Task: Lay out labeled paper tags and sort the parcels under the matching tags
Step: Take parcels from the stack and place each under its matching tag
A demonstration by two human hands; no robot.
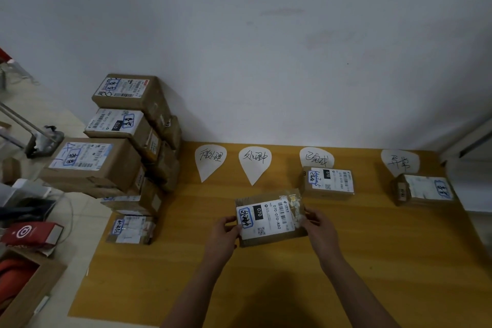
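Note:
Several teardrop-shaped white paper tags with handwriting lie in a row at the far edge of the wooden table (372, 261): first tag (210, 161), second tag (254, 162), third tag (316, 157), fourth tag (400, 162). A brown parcel (328, 182) sits below the third tag, another parcel (423, 189) below the fourth. I hold a flat brown parcel (270, 217) with a white label between both hands, below the second tag. My left hand (223, 234) grips its left edge; my right hand (318, 226) grips its right edge.
A tall stack of cardboard parcels (119, 146) stands at the table's left end against the wall, with a small parcel (131, 229) in front. Left of the table are a red box (29, 234), an open carton (24, 285) and a metal stand (40, 138).

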